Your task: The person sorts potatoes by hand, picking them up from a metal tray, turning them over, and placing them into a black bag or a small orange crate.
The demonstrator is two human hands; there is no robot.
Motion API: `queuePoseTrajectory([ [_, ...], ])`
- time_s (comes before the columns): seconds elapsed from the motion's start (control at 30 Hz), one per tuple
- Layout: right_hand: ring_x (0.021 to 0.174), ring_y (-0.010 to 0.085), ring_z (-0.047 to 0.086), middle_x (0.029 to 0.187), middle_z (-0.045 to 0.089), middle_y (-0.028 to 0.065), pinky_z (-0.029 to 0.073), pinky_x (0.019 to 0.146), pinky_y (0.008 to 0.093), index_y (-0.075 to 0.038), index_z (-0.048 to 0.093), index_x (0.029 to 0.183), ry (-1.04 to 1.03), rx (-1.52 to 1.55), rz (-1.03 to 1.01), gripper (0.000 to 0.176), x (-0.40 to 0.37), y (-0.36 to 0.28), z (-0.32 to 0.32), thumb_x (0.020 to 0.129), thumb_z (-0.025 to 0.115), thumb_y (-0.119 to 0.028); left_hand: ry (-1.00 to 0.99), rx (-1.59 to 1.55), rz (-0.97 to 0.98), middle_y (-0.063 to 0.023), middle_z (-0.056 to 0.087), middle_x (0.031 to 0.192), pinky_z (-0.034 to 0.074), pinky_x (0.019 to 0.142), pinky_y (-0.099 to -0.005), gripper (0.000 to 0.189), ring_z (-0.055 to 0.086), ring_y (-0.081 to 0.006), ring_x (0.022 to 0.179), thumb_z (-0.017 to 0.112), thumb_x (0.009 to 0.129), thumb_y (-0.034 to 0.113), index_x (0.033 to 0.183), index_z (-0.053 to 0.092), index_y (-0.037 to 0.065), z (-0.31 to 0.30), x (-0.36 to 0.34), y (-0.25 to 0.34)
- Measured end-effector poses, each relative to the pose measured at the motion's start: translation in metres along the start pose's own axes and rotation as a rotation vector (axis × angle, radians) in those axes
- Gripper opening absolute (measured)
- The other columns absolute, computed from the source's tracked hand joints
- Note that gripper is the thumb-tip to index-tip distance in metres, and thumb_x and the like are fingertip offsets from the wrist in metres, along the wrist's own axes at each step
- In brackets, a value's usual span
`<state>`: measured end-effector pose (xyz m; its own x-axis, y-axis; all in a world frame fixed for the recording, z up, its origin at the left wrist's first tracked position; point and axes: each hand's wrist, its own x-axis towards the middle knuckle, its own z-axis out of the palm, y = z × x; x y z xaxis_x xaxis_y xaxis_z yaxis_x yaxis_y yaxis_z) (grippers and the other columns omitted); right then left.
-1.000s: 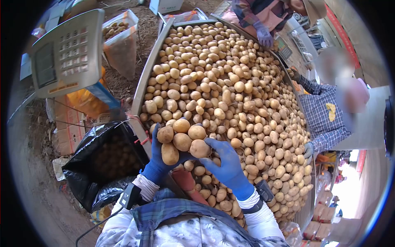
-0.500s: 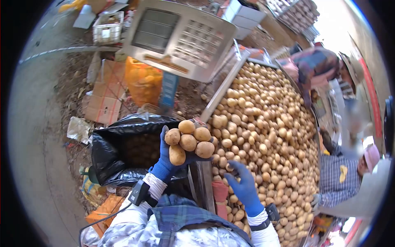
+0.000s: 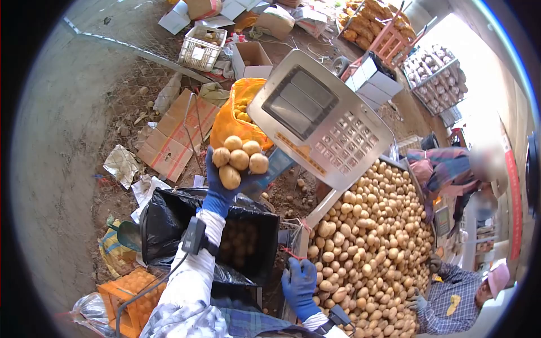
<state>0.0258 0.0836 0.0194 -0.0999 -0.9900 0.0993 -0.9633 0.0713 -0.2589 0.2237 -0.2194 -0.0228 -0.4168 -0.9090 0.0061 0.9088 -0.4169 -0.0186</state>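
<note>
Several potatoes (image 3: pixel 239 160) rest in a cluster on my left hand (image 3: pixel 220 183), which wears a blue glove and is raised in front of the orange mesh bag (image 3: pixel 225 121). Below it stands a crate lined with black plastic (image 3: pixel 163 217), with potatoes lying inside. My right hand (image 3: pixel 300 283), also in a blue glove, is at the near left edge of the large potato heap (image 3: pixel 377 236), its fingers curled. Whether it holds anything is hidden. A red tie (image 3: pixel 290 250) shows just above its fingers.
A scale display with a keypad (image 3: pixel 321 118) stands ahead, beyond the crate. At the right, two people (image 3: pixel 459 298) (image 3: pixel 445 169) are beside the heap. Flattened cardboard (image 3: pixel 174 135) and a white basket (image 3: pixel 202 49) lie at the upper left. An orange crate (image 3: pixel 132 296) sits lower left.
My left hand has moved up and left with the potatoes, toward the orange bag. My right hand has moved from over the heap to its left edge, and the view has shifted.
</note>
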Motion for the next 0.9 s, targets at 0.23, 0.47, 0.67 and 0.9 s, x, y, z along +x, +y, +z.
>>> queuePoseTrajectory([
  [0.23,0.092,0.0328,0.052,0.099,0.047,0.0120,0.044,0.078,0.0459,-0.012,0.064,0.101,0.019,-0.029,0.026,0.027,0.002,-0.002,0.001,0.076,0.073,-0.017,-0.141,0.069,0.055,-0.0130,0.063,0.132,0.045,0.109,-0.0483,0.072,0.061,-0.0310,0.121,0.055,0.091,0.068,0.135,0.058,0.011,-0.005,0.130,0.033],
  [0.47,0.093,0.0353,0.050,0.098,0.049,0.0165,0.044,0.083,0.0486,-0.009,0.064,0.108,0.059,-0.147,0.000,0.026,-0.006,0.005,0.015,0.083,0.068,-0.015,0.404,0.647,0.311,-0.0147,0.066,0.118,0.055,0.092,-0.0491,0.056,0.066,-0.0310,0.106,0.067,0.089,0.057,0.122,0.062,0.012,-0.046,0.223,0.048],
  [0.67,0.094,0.0353,0.050,0.098,0.048,0.0162,0.044,0.082,0.0478,-0.007,0.063,0.108,0.040,-0.201,-0.033,0.025,0.001,-0.003,0.004,0.084,0.067,-0.014,0.320,2.103,0.589,-0.0104,0.065,0.115,0.049,0.083,-0.0459,0.034,0.061,-0.0277,0.101,0.062,0.090,0.030,0.118,0.065,0.012,-0.161,0.226,0.024],
  [0.9,0.094,0.0353,0.050,0.099,0.048,0.0167,0.044,0.081,0.0470,-0.007,0.063,0.108,-0.003,-0.172,0.034,0.025,-0.001,-0.006,0.002,0.084,0.068,-0.013,0.091,2.153,0.867,-0.0043,0.068,0.091,0.041,0.085,-0.0423,0.017,0.059,-0.0252,0.096,0.058,0.087,0.020,0.090,0.075,0.018,-0.138,0.210,0.048],
])
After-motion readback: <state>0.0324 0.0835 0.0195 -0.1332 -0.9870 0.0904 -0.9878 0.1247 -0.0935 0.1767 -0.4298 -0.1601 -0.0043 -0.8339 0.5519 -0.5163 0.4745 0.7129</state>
